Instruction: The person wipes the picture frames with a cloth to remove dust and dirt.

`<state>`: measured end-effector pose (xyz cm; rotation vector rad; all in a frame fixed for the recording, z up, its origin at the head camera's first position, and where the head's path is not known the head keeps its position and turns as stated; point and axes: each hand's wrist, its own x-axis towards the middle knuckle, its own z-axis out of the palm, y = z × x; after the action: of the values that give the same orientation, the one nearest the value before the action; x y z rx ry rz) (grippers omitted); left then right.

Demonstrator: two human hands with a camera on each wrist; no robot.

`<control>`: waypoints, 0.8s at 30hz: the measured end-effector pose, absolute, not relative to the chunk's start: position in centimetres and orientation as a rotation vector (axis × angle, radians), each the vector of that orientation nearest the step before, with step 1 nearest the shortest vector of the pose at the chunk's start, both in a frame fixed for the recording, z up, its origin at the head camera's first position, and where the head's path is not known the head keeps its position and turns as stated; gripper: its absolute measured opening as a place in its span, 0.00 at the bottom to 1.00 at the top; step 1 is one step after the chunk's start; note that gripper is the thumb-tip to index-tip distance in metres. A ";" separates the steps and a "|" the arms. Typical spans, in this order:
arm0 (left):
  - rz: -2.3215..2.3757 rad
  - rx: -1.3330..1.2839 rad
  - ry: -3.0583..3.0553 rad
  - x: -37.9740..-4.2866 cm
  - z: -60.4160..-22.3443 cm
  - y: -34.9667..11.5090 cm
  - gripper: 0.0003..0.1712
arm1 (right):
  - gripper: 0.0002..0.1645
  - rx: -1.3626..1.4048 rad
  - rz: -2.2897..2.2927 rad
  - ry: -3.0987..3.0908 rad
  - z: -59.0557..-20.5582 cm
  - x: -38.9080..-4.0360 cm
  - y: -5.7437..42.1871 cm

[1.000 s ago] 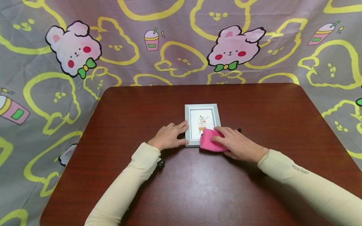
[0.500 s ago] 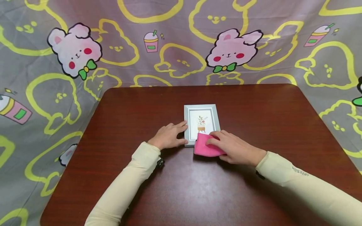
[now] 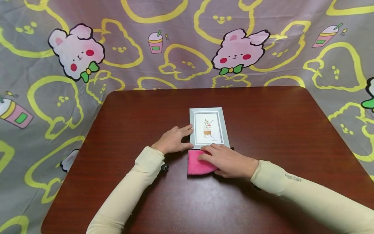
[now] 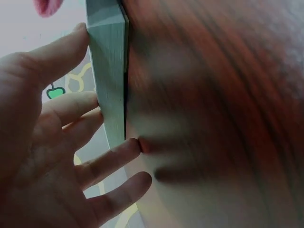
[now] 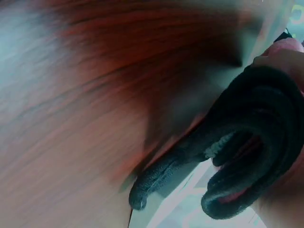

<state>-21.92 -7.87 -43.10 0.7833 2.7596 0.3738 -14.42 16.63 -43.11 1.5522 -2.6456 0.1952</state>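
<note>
A silver picture frame (image 3: 223, 130) with a potted-plant print lies face up on the table. My left hand (image 3: 172, 140) rests at its left side, and the left wrist view shows thumb and fingertips touching the frame's outer edge (image 4: 108, 52), fingers spread. My right hand (image 3: 230, 161) grips a folded pink cloth (image 3: 200, 164) at the frame's near edge, its fingertips overlapping the lower right border. Seen from the right wrist, the cloth's dark underside (image 5: 275, 109) bunches in thick folds below the hand, hiding part of the frame.
The reddish-brown wooden table (image 3: 140, 107) has rounded far corners. Behind it and at both sides hangs a grey curtain (image 3: 181, 29) printed with cartoon rabbits and drink cups.
My right hand has slid the pink cloth leftward and toward me, off the print to the frame's near edge, uncovering the whole print. The left hand has stayed at the frame's side.
</note>
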 end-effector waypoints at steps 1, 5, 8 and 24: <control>0.383 0.790 2.759 -21.9 -43.1 -7.9 0.41 | 0.38 1.551 0.194 -2.640 -43.2 -14.4 16.4; 0.400 0.810 2.760 -21.9 -43.1 -8.0 0.41 | 0.37 1.537 0.196 -2.661 -43.5 -14.2 15.6; 0.403 0.819 2.763 -22.0 -43.2 -8.1 0.40 | 0.36 1.526 0.209 -2.696 -43.8 -14.0 15.2; 0.555 0.947 3.006 -19.9 -41.5 -8.1 0.21 | 0.21 1.024 0.506 -2.773 -41.3 -19.3 21.1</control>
<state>-19.86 -8.05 -41.45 0.9473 3.0057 0.5551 -19.27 21.09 -41.25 1.0244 -2.7731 0.5059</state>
